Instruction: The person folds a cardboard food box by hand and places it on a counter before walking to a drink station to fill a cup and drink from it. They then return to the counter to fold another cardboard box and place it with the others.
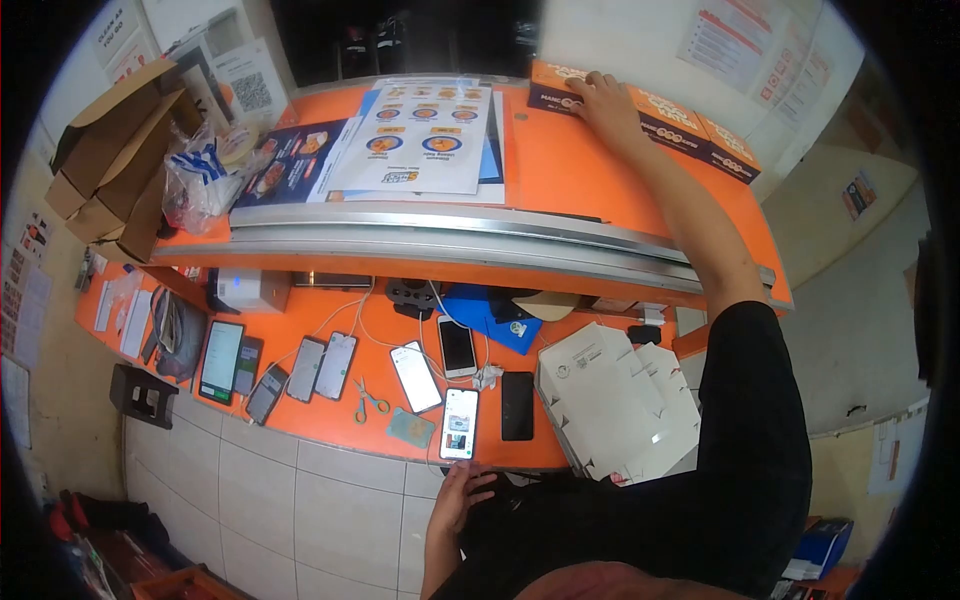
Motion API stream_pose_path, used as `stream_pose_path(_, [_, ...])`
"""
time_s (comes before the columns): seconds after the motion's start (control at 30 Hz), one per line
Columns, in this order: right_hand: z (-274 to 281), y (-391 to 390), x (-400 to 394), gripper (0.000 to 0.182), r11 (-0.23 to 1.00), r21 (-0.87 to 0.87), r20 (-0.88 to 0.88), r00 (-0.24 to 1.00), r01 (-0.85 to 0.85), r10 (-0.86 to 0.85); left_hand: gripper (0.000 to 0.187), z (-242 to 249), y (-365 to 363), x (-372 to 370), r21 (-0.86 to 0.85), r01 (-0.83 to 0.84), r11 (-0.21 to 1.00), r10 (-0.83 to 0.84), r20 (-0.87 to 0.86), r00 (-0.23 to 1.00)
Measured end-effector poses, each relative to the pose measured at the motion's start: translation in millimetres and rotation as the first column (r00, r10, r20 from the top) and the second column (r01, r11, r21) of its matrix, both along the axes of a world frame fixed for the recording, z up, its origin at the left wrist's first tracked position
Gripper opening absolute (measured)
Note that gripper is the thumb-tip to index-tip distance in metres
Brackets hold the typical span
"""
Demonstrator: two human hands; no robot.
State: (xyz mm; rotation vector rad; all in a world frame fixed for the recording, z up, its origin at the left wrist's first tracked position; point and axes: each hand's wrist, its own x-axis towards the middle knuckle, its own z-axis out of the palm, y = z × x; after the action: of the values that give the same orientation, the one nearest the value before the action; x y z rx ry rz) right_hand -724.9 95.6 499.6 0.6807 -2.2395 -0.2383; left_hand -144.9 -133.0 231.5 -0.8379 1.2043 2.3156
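On the upper orange counter, my right hand point(608, 108) reaches over an orange-and-purple box point(552, 86), its fingers bent across the top and front edge. Two similar boxes point(672, 124) stand in line to the right of it. Low in the view my left hand point(460, 497) hangs by the lower desk's front edge, fingers loosely bent and apart, with nothing visible in it. Just above its fingertips lies a lit phone point(459, 423), its screen showing pictures and text. A dark-screened phone point(517, 406) rests to the right of that one.
Printed menu sheets point(430, 140) and a plastic bag point(200, 185) lie on the upper counter near an open cardboard box point(115, 160). Below are several more phones point(415, 376), scissors point(368, 401), cables and flat white cardboard point(605, 400). A metal rail point(420, 230) edges the counter.
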Motion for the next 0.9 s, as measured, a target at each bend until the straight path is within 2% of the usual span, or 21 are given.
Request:
stream_pose_path(0.1, [0, 8, 9, 0.057, 1.0, 0.006, -0.107, 0.994, 0.011, -0.01, 0.044, 5, -3, -1, -0.018, 0.005, 1.0, -0.006, -0.03, 1.0])
stream_pose_path(0.13, [5, 8, 22, 0.057, 1.0, 0.0, -0.107, 0.994, 0.023, -0.023, 0.04, 14, -5, -4, -0.084, 0.038, 0.996, -0.043, -0.06, 0.997])
stream_pose_path(0.2, [17, 17, 56, 0.058, 0.984, -0.171, 0.082, 0.996, 0.05, -0.036, 0.036, 35, -11, -12, -0.154, 0.083, 0.985, -0.096, -0.078, 0.992])
stream_pose_path(0.23, [23, 27, 74, 0.058, 0.983, -0.174, 0.087, 0.995, 0.061, -0.047, 0.032, 49, -21, -22, -0.165, 0.122, 0.979, -0.162, -0.254, 0.954])
stream_pose_path(0.27, [28, 40, 94, 0.058, 0.975, -0.203, 0.268, 0.963, 0.089, -0.032, 0.029, 67, -30, -34, -0.181, 0.159, 0.971, -0.222, -0.419, 0.88])
stream_pose_path(0.3, [30, 54, 113, 0.058, 0.966, -0.228, 0.44, 0.898, 0.122, -0.009, 0.025, 96, -40, -51, -0.283, 0.159, 0.946, -0.294, -0.541, 0.788])
stream_pose_path(0.33, [30, 71, 134, 0.058, 0.963, -0.232, 0.447, 0.894, 0.134, -0.016, 0.024, 129, -45, -68, -0.37, 0.099, 0.924, -0.318, -0.597, 0.736])
stream_pose_path(0.4, [26, 115, 166, 0.06, 0.951, -0.217, 0.645, 0.764, 0.222, -0.032, 0.025, 184, -55, -108, -0.582, -0.075, 0.81, -0.407, -0.649, 0.643])
stream_pose_path(0.43, [22, 139, 172, 0.06, 0.947, -0.221, 0.651, 0.759, 0.232, -0.034, 0.025, 214, -49, -141, -0.543, -0.188, 0.819, -0.43, -0.796, 0.426])
stream_pose_path(0.47, [18, 166, 178, 0.063, 0.926, -0.215, 0.675, 0.732, 0.31, -0.089, 0.023, 234, -43, -171, -0.518, -0.201, 0.831, -0.403, -0.811, 0.424])
stream_pose_path(0.5, [16, 196, 184, 0.067, 0.898, -0.207, 0.695, 0.704, 0.388, -0.144, 0.023, 257, -36, -204, -0.593, -0.232, 0.771, -0.466, -0.774, 0.428])
stream_pose_path(0.53, [12, 229, 187, 0.067, 0.892, -0.211, 0.698, 0.7, 0.4, -0.149, 0.025, 280, -20, -241, -0.651, -0.363, 0.667, -0.547, -0.758, 0.355])
stream_pose_path(0.57, [7, 264, 185, 0.068, 0.823, -0.25, 0.702, 0.681, 0.51, -0.209, 0.033, 293, -9, -281, -0.716, -0.425, 0.554, -0.645, -0.692, 0.325])
stream_pose_path(0.6, [-1, 296, 184, 0.069, 0.741, -0.285, 0.708, 0.655, 0.608, -0.264, 0.042, 308, 9, -315, -0.739, -0.401, 0.541, -0.675, -0.666, 0.318])
stream_pose_path(0.63, [-17, 328, 183, 0.069, 0.737, -0.287, 0.711, 0.652, 0.612, -0.264, 0.052, 312, 21, -356, -0.809, -0.411, 0.42, -0.739, -0.568, 0.362])
stream_pose_path(0.7, [-49, 375, 178, 0.069, 0.608, -0.551, 0.655, 0.748, 0.572, -0.109, 0.061, 300, 38, -445, -0.807, -0.467, 0.361, -0.785, -0.533, 0.316])
stream_pose_path(0.77, [-56, 383, 180, 0.067, 0.626, -0.56, 0.64, 0.763, 0.544, -0.091, 0.067, 280, 52, -518, -0.795, -0.602, 0.072, -0.834, -0.38, 0.401])
stream_pose_path(0.8, [-56, 383, 177, 0.066, 0.647, -0.568, 0.619, 0.782, 0.509, -0.072, 0.067, 275, 58, -544, -0.792, -0.606, 0.069, -0.836, -0.378, 0.398])
stream_pose_path(0.87, [-55, 381, 177, 0.066, 0.616, -0.582, 0.617, 0.782, 0.531, -0.09, 0.07, 262, 67, -579, -0.867, -0.49, -0.091, -0.792, -0.236, 0.563])
stream_pose_path(0.9, [-54, 379, 177, 0.066, 0.589, -0.593, 0.615, 0.781, 0.549, -0.108, 0.07, 254, 67, -588, -0.864, -0.494, -0.093, -0.797, -0.233, 0.557])
